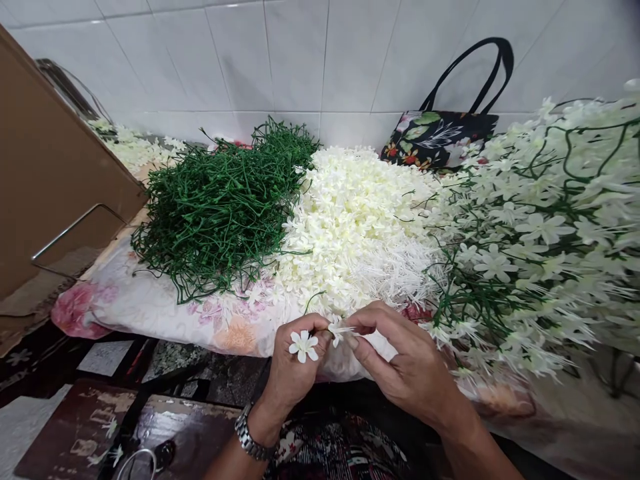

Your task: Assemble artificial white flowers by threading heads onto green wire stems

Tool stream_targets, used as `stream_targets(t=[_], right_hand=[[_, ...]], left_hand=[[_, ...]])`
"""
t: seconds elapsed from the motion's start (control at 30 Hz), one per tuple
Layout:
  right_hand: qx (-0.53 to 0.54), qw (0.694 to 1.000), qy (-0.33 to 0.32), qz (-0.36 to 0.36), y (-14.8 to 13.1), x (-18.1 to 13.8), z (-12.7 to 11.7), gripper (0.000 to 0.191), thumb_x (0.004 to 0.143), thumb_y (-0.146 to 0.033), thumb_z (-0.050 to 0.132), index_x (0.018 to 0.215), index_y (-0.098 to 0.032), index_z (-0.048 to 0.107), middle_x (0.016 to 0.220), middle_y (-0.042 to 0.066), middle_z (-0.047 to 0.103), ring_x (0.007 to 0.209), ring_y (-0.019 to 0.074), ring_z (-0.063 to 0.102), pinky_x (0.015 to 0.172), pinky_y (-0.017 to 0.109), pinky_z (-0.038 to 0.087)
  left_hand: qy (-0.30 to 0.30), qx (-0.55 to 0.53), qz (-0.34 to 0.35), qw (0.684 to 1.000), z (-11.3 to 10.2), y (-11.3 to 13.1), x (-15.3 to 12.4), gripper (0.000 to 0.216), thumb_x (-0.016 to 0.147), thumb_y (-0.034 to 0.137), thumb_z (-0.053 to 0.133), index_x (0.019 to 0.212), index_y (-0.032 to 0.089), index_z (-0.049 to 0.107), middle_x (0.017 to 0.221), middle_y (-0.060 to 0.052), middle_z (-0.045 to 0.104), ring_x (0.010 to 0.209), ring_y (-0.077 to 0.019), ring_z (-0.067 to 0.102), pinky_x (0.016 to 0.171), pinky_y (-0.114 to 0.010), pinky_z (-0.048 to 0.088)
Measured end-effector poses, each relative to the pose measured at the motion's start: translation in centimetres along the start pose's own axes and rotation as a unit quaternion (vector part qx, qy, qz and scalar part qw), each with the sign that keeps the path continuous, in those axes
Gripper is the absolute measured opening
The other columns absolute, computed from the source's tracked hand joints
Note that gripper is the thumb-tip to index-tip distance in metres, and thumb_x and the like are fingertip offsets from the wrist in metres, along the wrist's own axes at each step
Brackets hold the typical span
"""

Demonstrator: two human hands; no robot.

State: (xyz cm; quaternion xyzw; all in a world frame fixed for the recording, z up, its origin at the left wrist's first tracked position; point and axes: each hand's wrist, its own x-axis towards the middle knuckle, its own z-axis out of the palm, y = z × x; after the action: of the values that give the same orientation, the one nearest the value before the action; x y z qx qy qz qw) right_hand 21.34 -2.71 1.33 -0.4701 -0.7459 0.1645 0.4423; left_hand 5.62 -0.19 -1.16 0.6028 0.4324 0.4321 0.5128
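Note:
My left hand point(299, 360), with a metal watch at the wrist, is closed on a thin green artificial flower stem point(315, 301). One white artificial flower point(303, 347) shows against the back of that hand. Another white blossom point(337, 329) sits between my two hands at the fingertips. My right hand point(405, 363) pinches thin white filaments at that blossom's right side. Just beyond my hands lie a heap of loose white blossoms point(350, 207) and a pile of white filaments point(400, 270). To their left is a tangled heap of green plastic stems point(220, 207).
Many assembled white flower sprays point(545, 253) fill the right side. A black floral bag point(440, 137) leans on the tiled wall point(295, 60). A cardboard box point(55, 173) stands at left. The flowered tablecloth point(160, 317) ends near my hands, with dark boards point(180, 433) below.

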Motion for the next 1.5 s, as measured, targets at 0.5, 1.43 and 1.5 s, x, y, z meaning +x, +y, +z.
stream_targets(t=[0.5,1.43,1.5], right_hand=[[-0.033,0.999,0.011,-0.032,0.7,0.1,2.0,0.012,0.085,-0.005,0.043,0.081,-0.016,0.048,0.068,0.002,0.050,0.063,0.0110,0.049,0.056,0.022,0.042],[-0.460,0.855,0.238,0.016,2.0,-2.9,-11.6,0.010,0.082,-0.012,0.056,0.087,-0.020,0.060,0.081,0.006,0.061,0.076,0.0191,0.058,0.070,0.032,0.047],[-0.482,0.849,0.210,0.049,2.6,-3.6,-11.9,0.010,0.085,-0.017,0.053,0.089,-0.019,0.062,0.083,0.008,0.062,0.077,0.0207,0.058,0.072,0.034,0.048]], left_hand=[[0.027,0.077,0.072,0.994,0.7,0.0,-0.1,0.018,0.078,0.017,0.050,0.061,0.016,0.052,0.052,0.005,0.044,0.049,-0.0079,0.040,0.047,-0.018,0.032],[-0.008,0.206,0.164,0.965,1.4,0.6,-1.0,0.038,0.082,0.023,0.055,0.119,0.029,0.056,0.114,-0.005,0.066,0.107,-0.0252,0.061,0.089,-0.038,0.051],[0.021,0.194,0.156,0.968,1.5,0.5,-1.0,0.030,0.083,0.024,0.053,0.112,0.027,0.061,0.109,-0.004,0.068,0.104,-0.0235,0.062,0.088,-0.035,0.052]])
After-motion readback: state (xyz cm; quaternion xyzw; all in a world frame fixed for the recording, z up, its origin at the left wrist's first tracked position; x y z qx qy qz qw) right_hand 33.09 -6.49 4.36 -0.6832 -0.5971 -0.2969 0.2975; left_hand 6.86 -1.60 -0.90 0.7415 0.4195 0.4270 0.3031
